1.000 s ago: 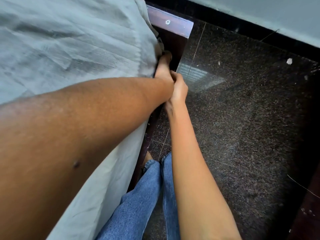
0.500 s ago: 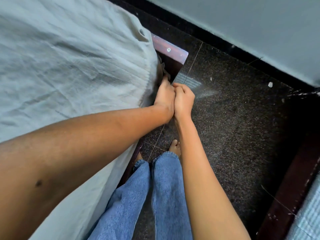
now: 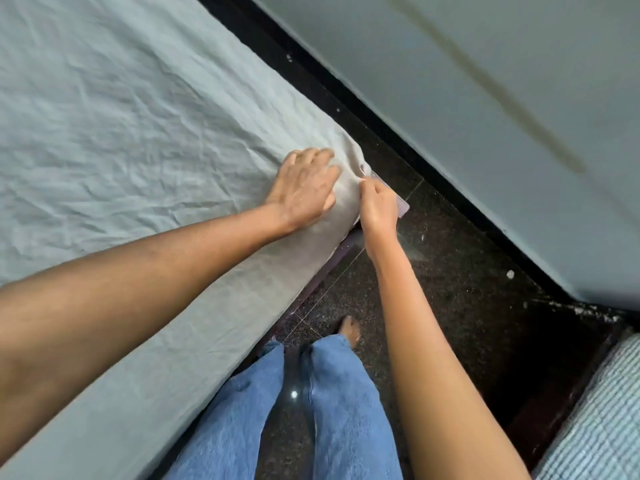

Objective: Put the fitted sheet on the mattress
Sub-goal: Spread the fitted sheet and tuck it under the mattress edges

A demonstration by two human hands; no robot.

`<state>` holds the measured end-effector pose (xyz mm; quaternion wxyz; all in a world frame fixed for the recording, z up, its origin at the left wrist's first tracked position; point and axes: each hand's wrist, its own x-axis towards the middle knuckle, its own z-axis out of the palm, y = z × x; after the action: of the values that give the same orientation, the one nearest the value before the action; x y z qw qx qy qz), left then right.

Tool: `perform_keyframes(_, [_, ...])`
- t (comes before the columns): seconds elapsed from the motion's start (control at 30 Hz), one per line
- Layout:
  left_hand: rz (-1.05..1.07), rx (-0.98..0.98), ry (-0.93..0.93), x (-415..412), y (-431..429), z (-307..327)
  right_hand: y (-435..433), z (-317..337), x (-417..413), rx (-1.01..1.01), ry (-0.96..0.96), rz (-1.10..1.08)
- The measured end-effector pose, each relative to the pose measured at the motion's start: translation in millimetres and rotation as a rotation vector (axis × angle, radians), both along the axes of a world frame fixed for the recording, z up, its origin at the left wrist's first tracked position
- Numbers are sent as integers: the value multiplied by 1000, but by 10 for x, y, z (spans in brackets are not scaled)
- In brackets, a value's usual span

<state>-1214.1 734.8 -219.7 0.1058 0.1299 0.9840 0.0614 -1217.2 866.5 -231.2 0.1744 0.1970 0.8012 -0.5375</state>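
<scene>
Pale-green fitted sheet (image 3: 121, 150) beneath flat left hand (image 3: 304, 188)

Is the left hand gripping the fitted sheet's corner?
No, the left hand lies flat on the fitted sheet; the right hand pinches its corner.

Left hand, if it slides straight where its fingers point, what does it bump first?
Nothing solid: the left hand would glide over the fitted sheet off its corner, then probably reach the wall.
</scene>
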Motion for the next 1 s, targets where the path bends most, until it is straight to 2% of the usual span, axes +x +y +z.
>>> perform_keyframes(0.07, [120,4,-82,-13,-96,-25,-42,-9,-67,45,35,116])
perform_keyframes(0.13, [145,6,-143,-6,-153,-96,-75,-55,-160,110,5,232])
perform_keyframes(0.33, [248,5,-191,-173,-59,-148,-235,1,-463,428,-232,640])
perform_keyframes(0.47, [361,-72,-223,-343,115,-129,-179,129,-767,385,-311,815])
perform_keyframes(0.57, [452,-179,-273,-526,272,-111,-34,175,-971,375,-227,803])
perform_keyframes(0.73, [483,-398,-485,-696,451,-86,11,198,-1299,334,-107,675])
perform_keyframes(0.8, [526,-343,-556,-625,501,-107,-12,105,-1399,273,-164,624])
perform_keyframes(0.9, [728,-95,-620,-617,476,-150,-127,-37,-1465,164,-321,597])
perform_keyframes(0.97, [798,7,-569,-642,423,-157,-235,-73,-1464,180,-262,672])
perform_keyframes(1.0, [827,30,-475,-654,402,-174,-300,-65,-1469,199,-174,720])
